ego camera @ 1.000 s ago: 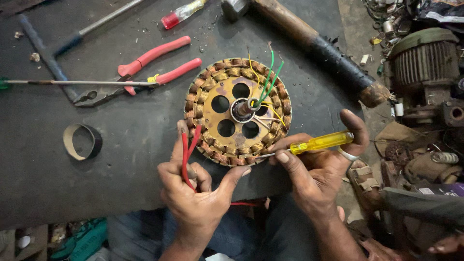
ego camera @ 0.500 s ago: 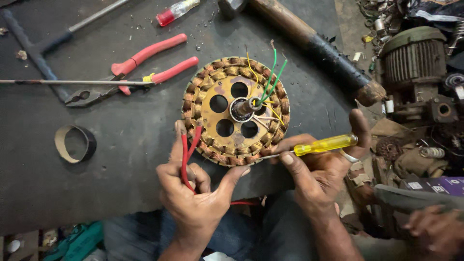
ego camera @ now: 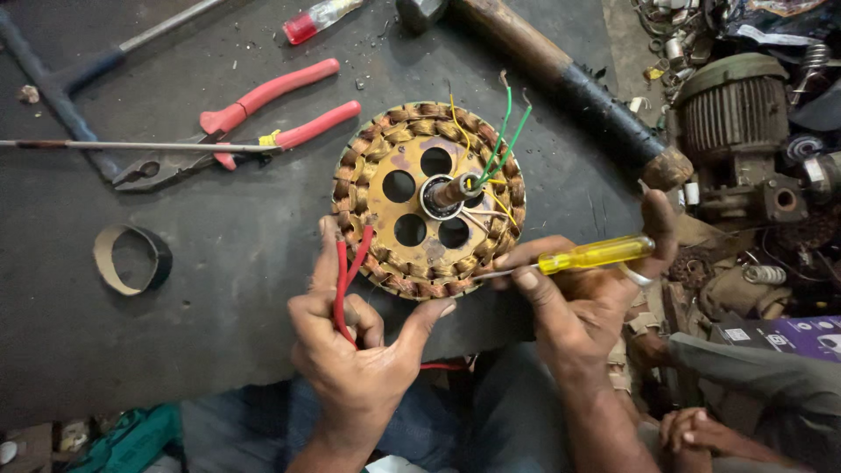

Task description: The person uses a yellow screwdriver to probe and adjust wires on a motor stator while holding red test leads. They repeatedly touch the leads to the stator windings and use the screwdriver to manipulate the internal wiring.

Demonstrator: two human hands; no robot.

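A round motor stator [ego camera: 427,198] with copper windings lies flat on the dark workbench [ego camera: 219,263]; green, yellow and white wires rise from its centre shaft. My left hand [ego camera: 359,350] rests against its near rim and holds red wires [ego camera: 344,280] between the fingers. My right hand [ego camera: 578,298] grips a yellow-handled screwdriver [ego camera: 596,254], whose metal tip touches the stator's lower right windings.
Red-handled pliers [ego camera: 245,123], a thin metal rod [ego camera: 131,145], a tape roll [ego camera: 131,258], a hammer [ego camera: 561,79] and a small red-capped bottle [ego camera: 320,17] lie on the bench. An old motor [ego camera: 736,123] and scrap parts sit at right. Another person's hand [ego camera: 701,434] shows at lower right.
Both hands and the stator stay almost still. The other person's hand at lower right has shifted lower in view.
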